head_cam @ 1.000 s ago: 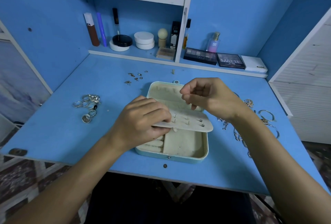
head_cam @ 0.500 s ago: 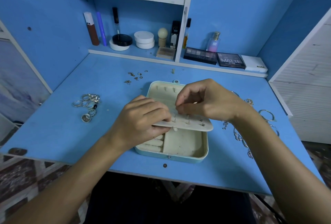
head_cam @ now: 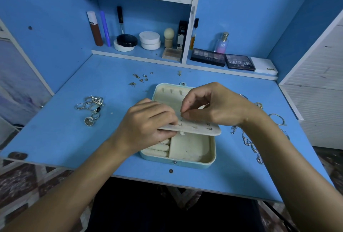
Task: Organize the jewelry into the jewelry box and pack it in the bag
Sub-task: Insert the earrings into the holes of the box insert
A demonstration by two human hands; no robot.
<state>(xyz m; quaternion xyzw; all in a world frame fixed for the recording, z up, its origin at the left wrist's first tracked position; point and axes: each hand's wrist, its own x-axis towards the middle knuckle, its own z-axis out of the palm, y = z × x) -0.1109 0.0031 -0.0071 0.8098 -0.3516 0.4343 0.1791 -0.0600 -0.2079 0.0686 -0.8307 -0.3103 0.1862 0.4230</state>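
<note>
1. Jewelry box (head_cam: 193, 159) sits open mid-table, near the front edge. Its cream earring panel (head_cam: 200, 128) is lifted over the tray; two studs are already seated at the panel's 3 o'clock end.
2. Left hand (head_cam: 146, 126) is curled round the panel's 9 o'clock edge and holds it up. Right hand (head_cam: 213, 107) has thumb and forefinger pinched together right at the panel's hole row, probably on a stud, but the piece itself is too small to see.
3. Risk: a stud slips from the pinch. It would drop into the open tray below or roll off the table (head_cam: 55, 129), since the front edge is close.
4. Risk: the panel is held at one end only. Pushing a post in could flex or tip it, and the seated studs may pop loose.
5. Risk: the right forearm passes over the chains (head_cam: 248, 140) at 3 o'clock. A sleeveless drag could still snag them and tangle or sweep them off.
6. Loose earrings (head_cam: 139, 78) at 12 o'clock and rings (head_cam: 91, 107) at 9 o'clock remain unsorted, easy to knock while reaching.
7. Hidden: the exact hole being targeted, the left fingertips under the panel, and the ring rolls partly behind the left hand.
8. No bag in view. Bracelets (head_cam: 278, 118) at far 3 o'clock are partly covered by the arm, count unclear.
</note>
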